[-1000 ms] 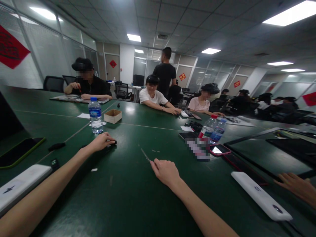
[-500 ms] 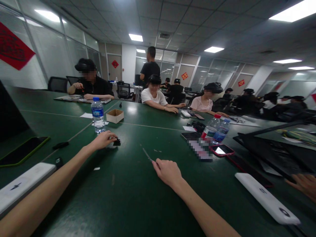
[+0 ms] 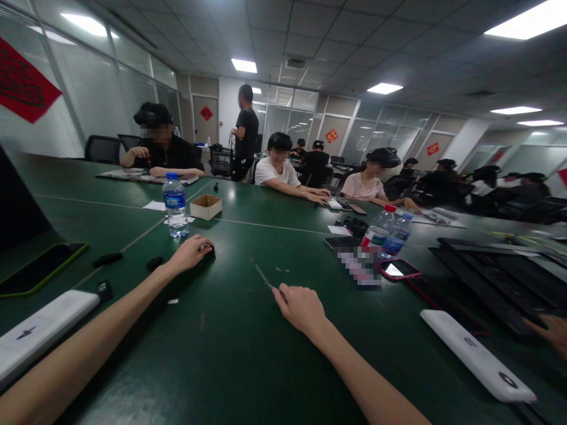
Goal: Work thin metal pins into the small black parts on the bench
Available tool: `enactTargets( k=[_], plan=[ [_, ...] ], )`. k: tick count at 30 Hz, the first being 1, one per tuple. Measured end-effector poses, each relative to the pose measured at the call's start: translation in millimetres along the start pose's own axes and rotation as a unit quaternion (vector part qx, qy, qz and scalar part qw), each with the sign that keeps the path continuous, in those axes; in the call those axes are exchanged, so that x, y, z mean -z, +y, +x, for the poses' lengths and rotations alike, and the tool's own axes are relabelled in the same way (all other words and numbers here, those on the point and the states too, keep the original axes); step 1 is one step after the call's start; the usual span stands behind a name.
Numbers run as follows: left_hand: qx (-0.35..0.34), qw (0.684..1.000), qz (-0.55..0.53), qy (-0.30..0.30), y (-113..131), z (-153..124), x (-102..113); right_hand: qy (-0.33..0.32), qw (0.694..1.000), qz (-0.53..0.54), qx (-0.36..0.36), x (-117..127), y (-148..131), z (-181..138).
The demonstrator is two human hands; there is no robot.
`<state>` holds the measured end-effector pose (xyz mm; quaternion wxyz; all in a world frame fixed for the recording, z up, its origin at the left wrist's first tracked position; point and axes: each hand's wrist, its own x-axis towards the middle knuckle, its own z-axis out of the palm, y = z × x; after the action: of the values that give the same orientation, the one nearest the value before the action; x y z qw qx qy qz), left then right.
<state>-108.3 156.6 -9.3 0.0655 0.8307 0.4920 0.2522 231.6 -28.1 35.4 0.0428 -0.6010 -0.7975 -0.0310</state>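
My left hand (image 3: 191,254) rests low over the green table (image 3: 230,360), its fingers closed around a small black object (image 3: 212,251). Most of that object is hidden, so its kind does not show. My right hand (image 3: 302,308) lies on the table to the right, thumb and fingers pinching a thin silvery tool (image 3: 263,275) that looks like tweezers. The tool points away to the upper left, and its lower end is covered by my fingers. Just beyond my left hand stands a water bottle (image 3: 175,208) with a blue cap, beside an open cardboard box (image 3: 206,207).
Small black pieces (image 3: 155,263) lie left of my wrist. White power banks (image 3: 478,354) flank both arms. Bottles (image 3: 396,236), a pink-edged phone (image 3: 400,269) and a black frame (image 3: 482,283) with another person's hand (image 3: 549,333) are at right. People sit across the table.
My left hand has shifted slightly, with the black object now more hidden beneath the fingers. Another black piece shows beside that forearm. My right hand stays put. A standing person has moved left.
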Motion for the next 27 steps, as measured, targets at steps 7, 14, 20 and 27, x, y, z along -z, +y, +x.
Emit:
enactTargets(
  k=[7,14,20,27],
  plan=[
    [0.02,1.0,-0.007,0.015,-0.2,-0.8,-4.8,-0.001,1.0,-0.012,-0.007,0.5,-2.1,-0.4],
    [0.02,0.999,-0.024,0.006,-3.1,-1.7,-5.2,0.007,1.0,0.007,0.0,-3.1,0.9,0.2],
    [0.041,0.997,-0.058,-0.003,0.9,-3.6,-4.5,0.0,1.0,-0.006,-0.003,-1.4,-0.5,-0.7],
    [0.027,0.997,-0.073,-0.004,2.2,-5.0,-4.6,0.002,1.0,-0.012,-0.008,-0.5,-0.7,-1.9]
  ],
)
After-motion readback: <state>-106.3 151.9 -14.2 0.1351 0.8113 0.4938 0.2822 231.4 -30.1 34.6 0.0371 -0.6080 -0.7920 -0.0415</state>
